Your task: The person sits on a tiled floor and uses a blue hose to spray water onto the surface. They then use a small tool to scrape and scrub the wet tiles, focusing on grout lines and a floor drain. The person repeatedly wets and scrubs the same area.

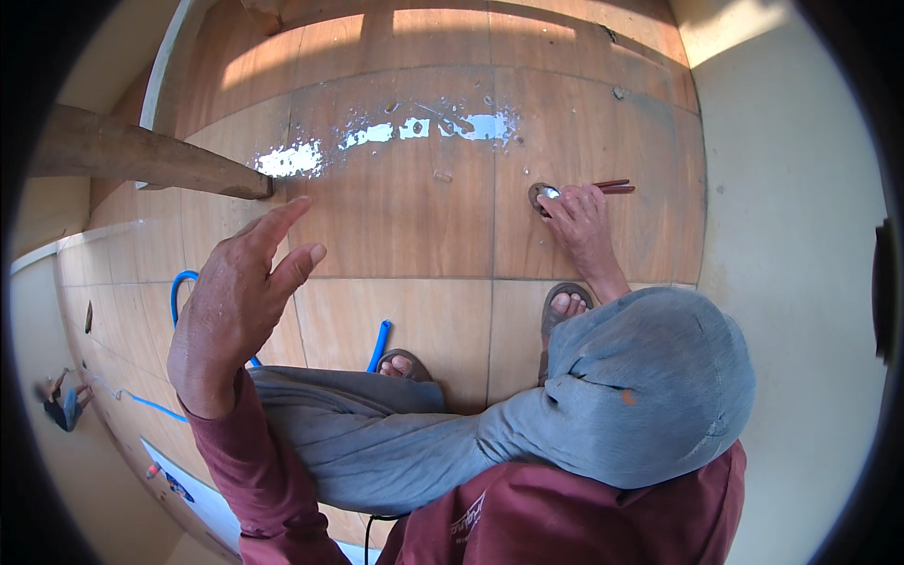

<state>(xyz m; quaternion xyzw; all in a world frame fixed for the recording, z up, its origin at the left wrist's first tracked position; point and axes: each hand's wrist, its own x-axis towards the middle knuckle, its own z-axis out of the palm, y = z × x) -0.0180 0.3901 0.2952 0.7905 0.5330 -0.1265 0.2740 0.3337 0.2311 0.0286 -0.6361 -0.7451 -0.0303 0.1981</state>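
My right hand point(580, 218) reaches down to the floor, its fingers closed round a pair of pliers. Two slim red-brown handles point(617, 186) stick out past the hand on the right; my fingers hide the jaws. Just left of those fingers is a dark round drain hole point(535, 191) in the tiles, with a shiny metal piece point(550, 192) at it. Whether the pliers grip this piece I cannot tell. My left hand point(247, 282) is raised above the floor at the left, thumb and fingers apart, holding nothing.
Water point(414, 128) and small bits lie on the wood-look tiles point(395, 221) ahead. A wooden post point(160, 155) juts in at the left. A blue hose point(379, 345) lies near my left foot. At the right rises a pale wall point(791, 217).
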